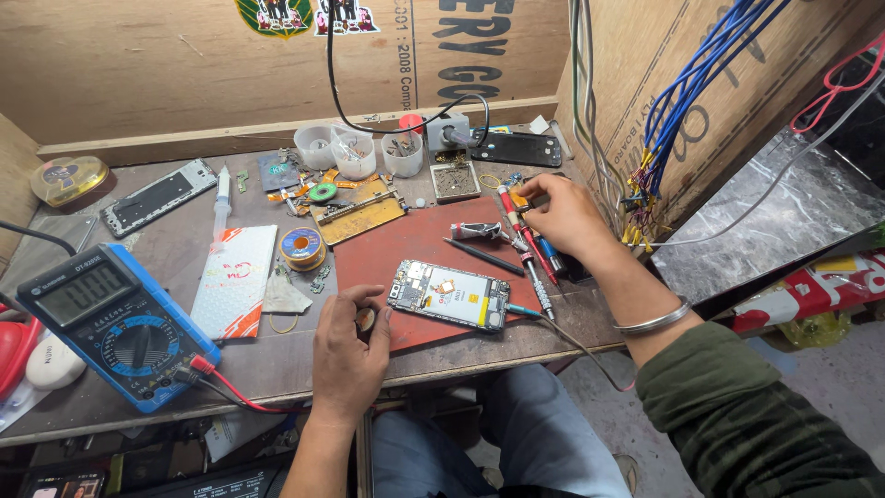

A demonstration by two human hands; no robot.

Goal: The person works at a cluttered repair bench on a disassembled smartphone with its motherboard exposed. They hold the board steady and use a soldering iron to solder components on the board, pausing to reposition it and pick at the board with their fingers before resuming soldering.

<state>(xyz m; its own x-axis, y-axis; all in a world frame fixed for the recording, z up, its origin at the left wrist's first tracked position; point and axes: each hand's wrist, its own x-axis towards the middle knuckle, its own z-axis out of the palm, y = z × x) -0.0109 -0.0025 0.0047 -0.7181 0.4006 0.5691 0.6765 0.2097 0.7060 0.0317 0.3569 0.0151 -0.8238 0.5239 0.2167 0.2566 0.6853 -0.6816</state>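
Observation:
An opened phone [449, 294] with its back off lies on a red-brown mat [415, 242] in the middle of the bench. My left hand [348, 349] rests at the mat's near left corner, fingers curled around a small round dark object [367, 319]. My right hand [564, 214] reaches to the mat's far right, fingers pinched on a tool among a cluster of screwdrivers and tweezers [527, 242]. A black probe [482, 256] lies on the mat above the phone.
A blue multimeter [115, 323] with red lead sits front left. A white box [236, 278], solder reel [302, 247], small plastic cups [355, 153], phone frames [157, 195] and a parts tray [454, 181] crowd the back. Blue wires [687, 101] hang at right.

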